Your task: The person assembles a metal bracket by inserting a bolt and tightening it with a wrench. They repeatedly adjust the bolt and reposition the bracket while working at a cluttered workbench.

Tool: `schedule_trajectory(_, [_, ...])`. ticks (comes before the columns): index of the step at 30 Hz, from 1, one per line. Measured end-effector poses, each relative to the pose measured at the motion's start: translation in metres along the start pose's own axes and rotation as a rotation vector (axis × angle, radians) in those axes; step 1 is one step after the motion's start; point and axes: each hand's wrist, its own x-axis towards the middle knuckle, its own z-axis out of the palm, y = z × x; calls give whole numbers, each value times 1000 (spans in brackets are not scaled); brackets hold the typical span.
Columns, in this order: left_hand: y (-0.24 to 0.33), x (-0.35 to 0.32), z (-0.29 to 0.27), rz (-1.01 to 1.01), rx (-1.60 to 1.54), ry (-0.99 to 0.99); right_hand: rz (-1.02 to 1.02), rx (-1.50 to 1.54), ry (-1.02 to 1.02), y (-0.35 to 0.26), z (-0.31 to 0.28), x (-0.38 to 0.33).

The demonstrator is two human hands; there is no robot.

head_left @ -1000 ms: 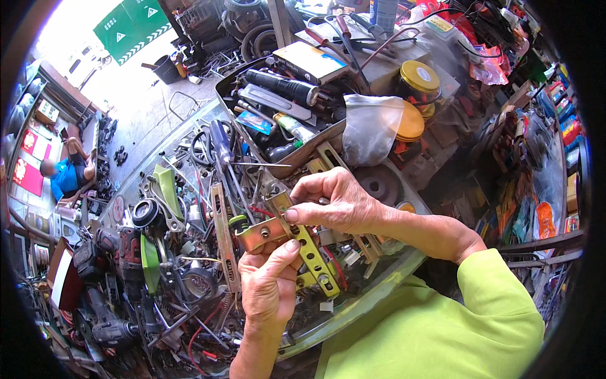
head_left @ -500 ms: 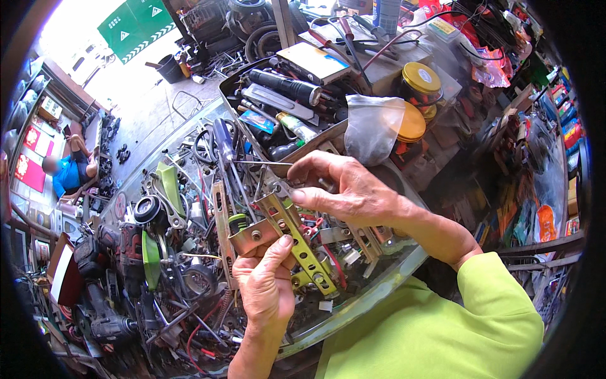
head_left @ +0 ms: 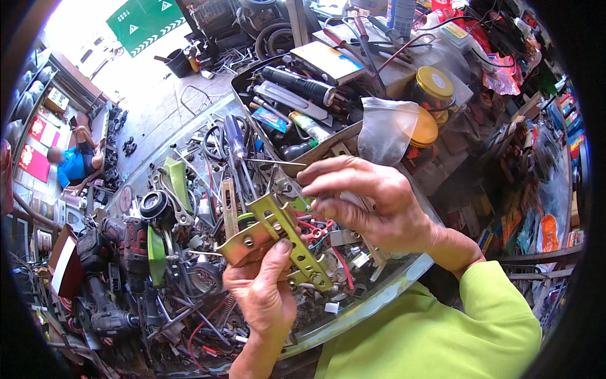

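My left hand grips a yellowish slotted metal bracket above the crowded table, thumb pressed on its face. A bolted side plate of the bracket juts out to the left, with bolt heads showing. Just right of the bracket's upper end hovers my right hand, fingers stretched and thumb apart, with nothing visible in it. A thin metal rod ends close to its fingertips. Behind the bracket stands a slotted metal strip.
Cordless power tools and loose hardware crowd the table's left. Beyond my hands stands an open box of tools, with a clear plastic bag and yellow-lidded jars beside it. A person in blue sits at far left.
My right hand has drawn back from the bracket's upper end, its fingers opening. The bracket has tilted in my left hand, its side plate swinging toward the left. The view has shifted slightly.
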Motion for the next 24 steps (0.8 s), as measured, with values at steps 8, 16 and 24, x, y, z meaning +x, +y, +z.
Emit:
schedule_trajectory(8, [6,-1,-2,315,180,55,-200,238,-56,-11,23,-16])
schedule_trajectory(16, [-4,-9,-2,336,270,33,-321,97,34,-2,30,-22])
schedule_trajectory(24, [-8,-13,-9,291,295,-31,-219,66,72,-2,30,-20])
